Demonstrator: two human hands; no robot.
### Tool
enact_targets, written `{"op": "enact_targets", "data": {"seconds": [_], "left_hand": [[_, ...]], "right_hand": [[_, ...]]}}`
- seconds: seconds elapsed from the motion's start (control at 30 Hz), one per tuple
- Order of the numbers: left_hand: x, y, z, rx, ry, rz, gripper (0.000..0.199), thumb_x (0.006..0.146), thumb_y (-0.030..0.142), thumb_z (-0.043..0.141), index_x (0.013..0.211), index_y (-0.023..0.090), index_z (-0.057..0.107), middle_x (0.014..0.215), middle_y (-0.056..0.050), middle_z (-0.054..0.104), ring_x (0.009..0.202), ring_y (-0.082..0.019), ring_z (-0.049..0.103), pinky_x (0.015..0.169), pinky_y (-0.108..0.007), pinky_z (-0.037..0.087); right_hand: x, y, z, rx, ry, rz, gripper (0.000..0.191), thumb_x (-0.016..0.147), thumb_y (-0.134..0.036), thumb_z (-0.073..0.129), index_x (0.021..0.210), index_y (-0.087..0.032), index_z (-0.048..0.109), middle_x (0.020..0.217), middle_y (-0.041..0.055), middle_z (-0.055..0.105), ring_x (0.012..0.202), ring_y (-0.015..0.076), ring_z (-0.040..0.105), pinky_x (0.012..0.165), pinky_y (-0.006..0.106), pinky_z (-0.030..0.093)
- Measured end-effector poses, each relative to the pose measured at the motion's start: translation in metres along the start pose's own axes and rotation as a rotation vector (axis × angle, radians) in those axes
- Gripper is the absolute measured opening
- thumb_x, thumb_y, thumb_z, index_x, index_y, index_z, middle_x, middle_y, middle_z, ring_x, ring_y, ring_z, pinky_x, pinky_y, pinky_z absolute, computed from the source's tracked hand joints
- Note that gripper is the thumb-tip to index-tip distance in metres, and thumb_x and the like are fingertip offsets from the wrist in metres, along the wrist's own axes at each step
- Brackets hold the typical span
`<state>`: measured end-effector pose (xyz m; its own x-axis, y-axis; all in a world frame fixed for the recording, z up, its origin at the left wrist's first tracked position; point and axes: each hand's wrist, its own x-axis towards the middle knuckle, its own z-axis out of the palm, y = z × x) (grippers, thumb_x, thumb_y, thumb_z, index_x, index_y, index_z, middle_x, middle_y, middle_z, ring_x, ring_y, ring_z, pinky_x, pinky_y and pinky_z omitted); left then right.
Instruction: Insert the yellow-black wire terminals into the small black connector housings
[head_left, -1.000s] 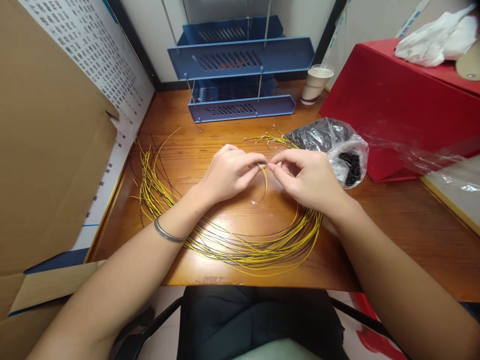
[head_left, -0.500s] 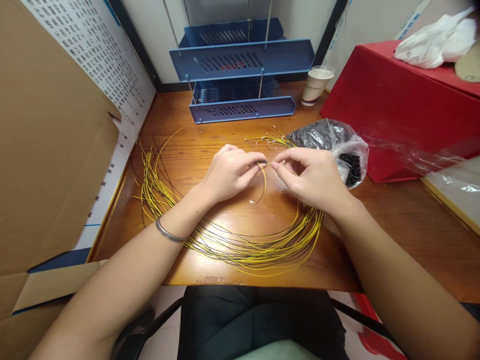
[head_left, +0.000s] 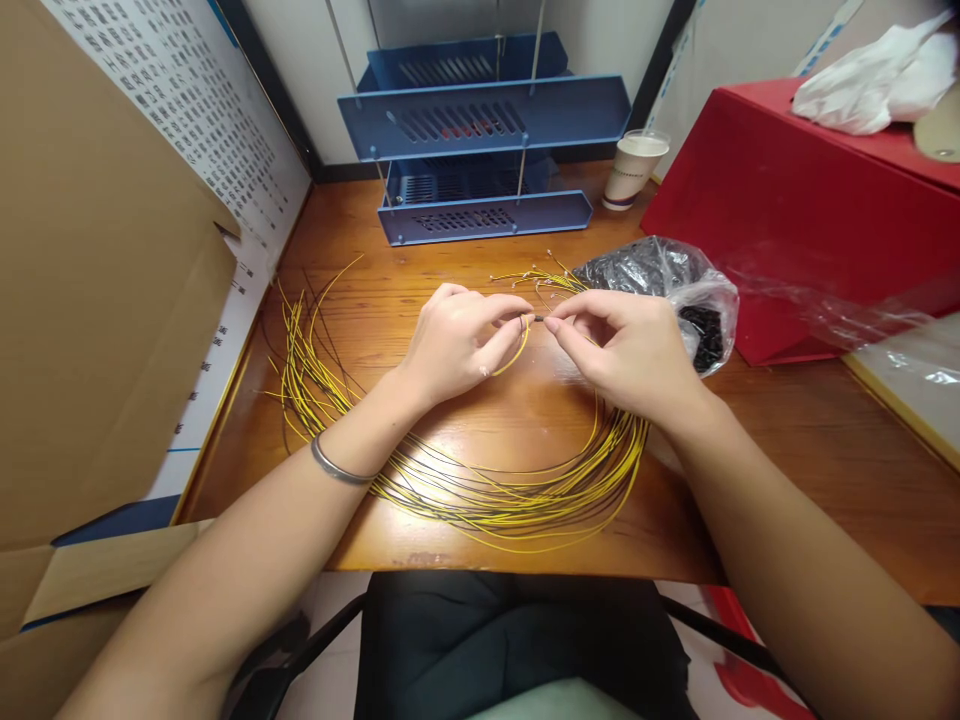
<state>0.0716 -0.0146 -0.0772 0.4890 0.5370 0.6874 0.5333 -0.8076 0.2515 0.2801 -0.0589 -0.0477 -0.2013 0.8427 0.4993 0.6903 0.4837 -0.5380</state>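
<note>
My left hand (head_left: 461, 335) pinches a short yellow-and-black wire (head_left: 519, 352) between thumb and fingertips. The wire curls below the fingers and ends in a small whitish tip by the thumb. Just to the right, my right hand (head_left: 622, 345) has thumb and forefinger closed on a small black tube-like piece (head_left: 539, 318) that spans the gap between both hands' fingertips. How far the wire runs into it is too small to tell. Beneath my forearms a large curved bundle of yellow and black wires (head_left: 480, 510) lies on the table.
A clear plastic bag (head_left: 637, 265) with small black parts lies beyond my right hand. Behind are a blue tiered tray (head_left: 487, 215), a paper cup (head_left: 634, 172) and a red box (head_left: 795, 220). A cardboard box (head_left: 112, 300) stands at left on the wooden table (head_left: 465, 430).
The black piece has shifted from my left fingertips rightward into the gap between the hands. The wire's loose loop has drawn up and left, its tip now near my left thumb.
</note>
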Motion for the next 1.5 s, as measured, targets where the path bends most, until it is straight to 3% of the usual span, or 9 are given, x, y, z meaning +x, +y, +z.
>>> {"op": "enact_targets", "data": {"seconds": [0.33,0.6,0.93,1.13,1.33,1.5], "left_hand": [[0.0006,-0.0012,0.0022,0.011,0.068,0.008,0.022,0.102,0.032,0.059,0.097,0.021,0.078,0.095,0.000,0.084,0.075,-0.013,0.074,0.082,-0.031,0.045],[-0.0010,-0.0004,0.0034,-0.049,-0.009,0.052,0.026,0.104,0.033,0.057,0.104,0.021,0.080,0.089,-0.001,0.083,0.070,-0.013,0.071,0.081,-0.032,0.045],[-0.0005,0.0021,0.0050,0.031,0.059,0.050,0.029,0.105,0.035,0.054,0.098,0.023,0.080,0.084,0.000,0.082,0.070,-0.014,0.070,0.079,-0.035,0.041],[-0.0005,0.0030,0.0052,0.072,0.021,0.009,0.034,0.106,0.040,0.050,0.098,0.025,0.080,0.086,-0.001,0.083,0.073,-0.016,0.071,0.081,-0.037,0.041],[-0.0001,0.0048,0.0048,0.071,0.054,0.013,0.031,0.104,0.037,0.054,0.094,0.024,0.080,0.084,-0.001,0.082,0.072,-0.016,0.069,0.081,-0.037,0.042],[0.0003,0.0052,0.0046,0.064,0.106,0.032,0.031,0.103,0.036,0.056,0.092,0.022,0.081,0.078,-0.002,0.081,0.070,-0.016,0.068,0.081,-0.037,0.044]], "right_hand": [[-0.0009,-0.0031,0.0016,0.009,-0.004,-0.011,0.008,0.085,-0.018,0.068,0.081,-0.019,0.075,0.062,-0.0010,0.065,0.053,0.0113,0.051,0.059,0.028,0.040],[-0.0041,-0.0054,0.0077,0.090,-0.047,0.022,0.007,0.085,-0.022,0.072,0.091,-0.018,0.073,0.074,0.0003,0.073,0.054,0.0109,0.057,0.059,0.028,0.044],[-0.0033,-0.0058,0.0067,0.150,-0.055,0.092,0.010,0.085,-0.018,0.070,0.095,-0.019,0.074,0.087,0.0027,0.078,0.059,0.0120,0.060,0.063,0.029,0.045],[-0.0019,-0.0074,0.0063,0.153,-0.055,0.119,0.012,0.084,-0.015,0.069,0.095,-0.019,0.074,0.083,0.0016,0.076,0.058,0.0112,0.057,0.064,0.030,0.045],[0.0001,-0.0075,0.0077,0.229,-0.065,0.166,0.010,0.085,-0.018,0.070,0.093,-0.017,0.074,0.080,0.0015,0.075,0.058,0.0106,0.055,0.063,0.029,0.044],[-0.0007,-0.0083,0.0077,0.176,-0.037,0.117,0.009,0.084,-0.018,0.070,0.092,-0.017,0.074,0.082,0.0019,0.076,0.058,0.0103,0.055,0.067,0.030,0.045]]}}
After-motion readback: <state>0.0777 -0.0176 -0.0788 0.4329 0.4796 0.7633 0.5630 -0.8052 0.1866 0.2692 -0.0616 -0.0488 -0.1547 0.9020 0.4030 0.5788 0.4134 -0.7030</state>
